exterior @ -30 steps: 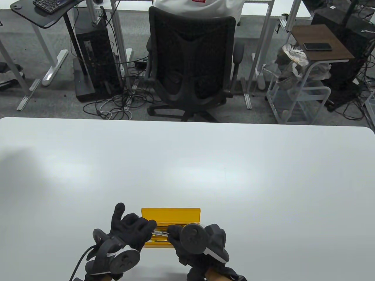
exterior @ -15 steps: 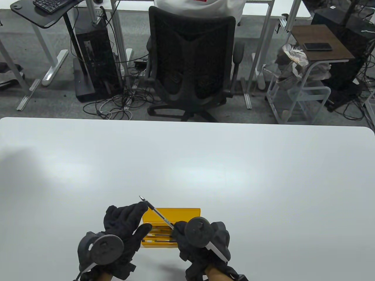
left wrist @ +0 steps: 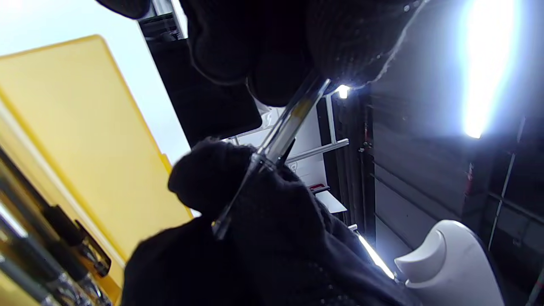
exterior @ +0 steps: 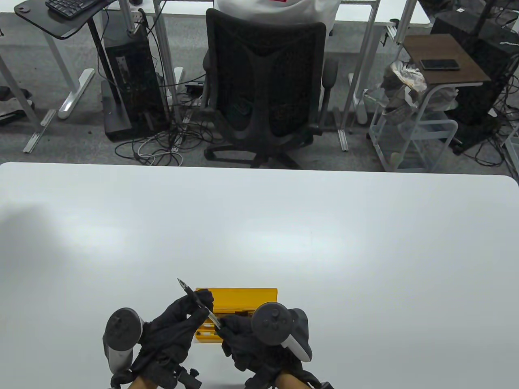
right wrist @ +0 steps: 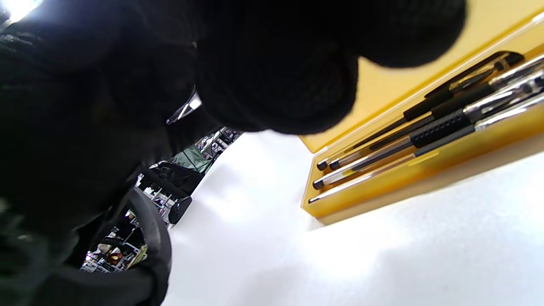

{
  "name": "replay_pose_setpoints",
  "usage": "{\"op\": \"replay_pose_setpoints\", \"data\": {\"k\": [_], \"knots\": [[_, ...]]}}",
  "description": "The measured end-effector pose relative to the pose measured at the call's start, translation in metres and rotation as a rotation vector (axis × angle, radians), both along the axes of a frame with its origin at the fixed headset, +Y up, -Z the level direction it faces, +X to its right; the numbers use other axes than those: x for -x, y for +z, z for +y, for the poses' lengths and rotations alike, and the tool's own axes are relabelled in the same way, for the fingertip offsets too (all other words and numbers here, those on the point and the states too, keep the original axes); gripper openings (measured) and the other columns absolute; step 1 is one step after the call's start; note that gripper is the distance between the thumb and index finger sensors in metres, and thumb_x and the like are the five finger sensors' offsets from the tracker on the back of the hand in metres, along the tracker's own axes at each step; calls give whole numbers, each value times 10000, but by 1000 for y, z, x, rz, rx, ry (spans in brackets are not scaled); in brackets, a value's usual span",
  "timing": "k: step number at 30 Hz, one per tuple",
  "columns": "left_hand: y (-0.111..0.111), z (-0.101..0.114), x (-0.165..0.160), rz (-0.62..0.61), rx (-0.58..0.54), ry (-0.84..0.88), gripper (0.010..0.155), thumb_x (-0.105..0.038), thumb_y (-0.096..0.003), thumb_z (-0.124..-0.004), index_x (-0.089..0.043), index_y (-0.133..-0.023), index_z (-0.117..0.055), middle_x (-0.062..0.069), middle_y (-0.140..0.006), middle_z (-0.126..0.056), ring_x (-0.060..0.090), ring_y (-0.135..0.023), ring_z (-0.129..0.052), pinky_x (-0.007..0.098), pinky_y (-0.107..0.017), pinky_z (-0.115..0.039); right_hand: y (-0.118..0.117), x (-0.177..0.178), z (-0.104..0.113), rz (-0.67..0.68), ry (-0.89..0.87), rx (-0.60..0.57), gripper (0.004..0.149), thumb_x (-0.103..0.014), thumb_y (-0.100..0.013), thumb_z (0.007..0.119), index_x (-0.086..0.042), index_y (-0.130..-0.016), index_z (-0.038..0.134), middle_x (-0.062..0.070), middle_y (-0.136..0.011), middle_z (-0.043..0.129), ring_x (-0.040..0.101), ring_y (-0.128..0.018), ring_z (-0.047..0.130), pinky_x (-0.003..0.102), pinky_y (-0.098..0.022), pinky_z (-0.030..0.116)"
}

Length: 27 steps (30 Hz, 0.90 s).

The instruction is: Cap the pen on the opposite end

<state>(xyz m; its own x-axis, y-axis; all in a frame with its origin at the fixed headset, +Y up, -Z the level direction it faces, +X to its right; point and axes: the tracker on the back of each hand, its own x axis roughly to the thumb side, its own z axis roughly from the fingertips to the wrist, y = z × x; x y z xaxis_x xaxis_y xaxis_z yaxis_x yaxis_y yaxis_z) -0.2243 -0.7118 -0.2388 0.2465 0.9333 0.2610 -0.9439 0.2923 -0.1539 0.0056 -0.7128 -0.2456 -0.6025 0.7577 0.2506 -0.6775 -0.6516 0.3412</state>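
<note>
Right hand (exterior: 247, 340): fingers pinch the pen's lower end, near the table's front edge.
Left hand (exterior: 172, 328): fingers closed round the barrel higher up.
Pen (exterior: 198, 302): held aslant above the case, tip up-left.
Yellow case (exterior: 243, 296): open on the table (exterior: 284, 227), more pens inside.

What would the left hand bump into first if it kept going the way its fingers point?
Probably nothing soon. The left hand, gripping the pen, points up-right past the yellow case's left end; beyond lies bare white table. Height is unclear, so it might clip the case.
</note>
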Motion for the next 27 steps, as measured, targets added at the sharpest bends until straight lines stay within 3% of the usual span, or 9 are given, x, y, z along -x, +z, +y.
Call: {"op": "replay_pose_setpoints", "data": {"k": [3, 5, 7, 10, 15, 20, 27], "knots": [[1, 7, 3, 21, -42, -26, 489, -337, -542, -779, -172, -1002, -754, 97, -937, -861, 334, -833, -774, 730, -727, -414, 0, -2, 0, -50, -12, 8, 498, -343, -438, 745, -93, -856, 849, 79, -524, 1045, 187, -306, 1030, 367, -240, 865], [0, 13, 13, 108, -84, -53, 488, -334, -538, -775, -154, -991, -767, 117, -923, -881, 341, -810, -800, 724, -717, -437, -1, -5, -2, -80, 43, -3, 544, -357, -439, 740, -68, -895, 805, 83, -541, 1036, 194, -320, 1026, 372, -250, 860], [-2, 19, 30, 206, -122, -143, 491, -317, -537, -779, -119, -986, -765, 156, -908, -902, 356, -780, -838, 709, -704, -477, -4, -11, -3, -102, 77, -20, 539, -366, -440, 738, -78, -889, 813, 76, -536, 1036, 192, -319, 1026, 370, -249, 861], [-5, 22, 48, 317, -127, -359, 495, -313, -522, -804, -52, -943, -785, 198, -771, -986, 349, -635, -928, 668, -661, -569, -6, -16, -4, -125, 72, -2, 535, -367, -443, 737, -82, -889, 814, 82, -540, 1035, 199, -327, 1025, 376, -255, 858], [-15, 10, 64, 433, 18, -803, 523, -390, -499, -862, -46, -891, -822, 148, -595, -1018, 278, -469, -948, 616, -629, -643, -8, -20, -4, -147, 82, -4, 535, -372, -444, 737, -90, -892, 814, 85, -546, 1034, 205, -333, 1025, 380, -259, 856], [-32, -17, 65, 418, 192, -1073, 534, -401, -481, -888, -36, -869, -846, 142, -543, -1025, 271, -423, -948, 605, -616, -661, -8, -19, -5, -141, 119, -1, 539, -380, -445, 737, -94, -895, 812, 87, -554, 1032, 208, -340, 1024, 382, -264, 855], [-46, -42, 59, 384, 293, -1298, 551, -415, -472, -895, -38, -871, -848, 134, -538, -1025, 268, -420, -948, 599, -619, -662, -8, -21, -6, -149, 126, 7, 541, -384, -445, 737, -97, -897, 811, 87, -556, 1032, 209, -343, 1024, 382, -265, 856]]}}
